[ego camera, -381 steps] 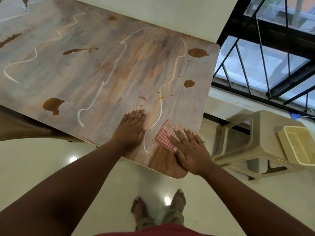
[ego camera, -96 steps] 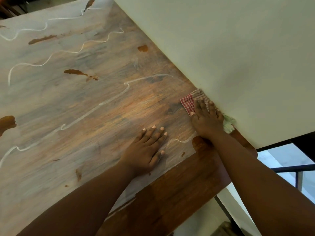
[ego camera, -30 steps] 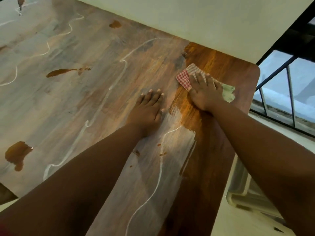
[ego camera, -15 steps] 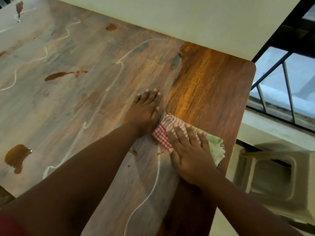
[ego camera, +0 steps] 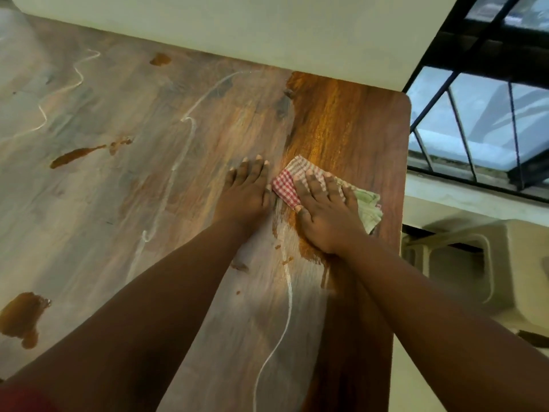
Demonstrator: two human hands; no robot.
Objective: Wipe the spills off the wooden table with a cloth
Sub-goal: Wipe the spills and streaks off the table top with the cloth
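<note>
Fingers point(ego camera: 319, 185) of the right hand point(ego camera: 325, 215) are lying spread flat, pressing the cloth point(ego camera: 300, 184) onto the worktop point(ego camera: 356, 129) for wiping pressure, while the left hand point(ego camera: 245, 193) is resting open beside it, probably bracing. Brown spills point(ego camera: 20, 318) are waiting leftward.

- The right hand point(ego camera: 325, 209) presses flat on a checked cloth point(ego camera: 285, 187) on the wooden table point(ego camera: 356, 129).
- The left hand point(ego camera: 245, 191) lies flat just beside it.
- Brown spills point(ego camera: 22, 318) lie left.
</note>
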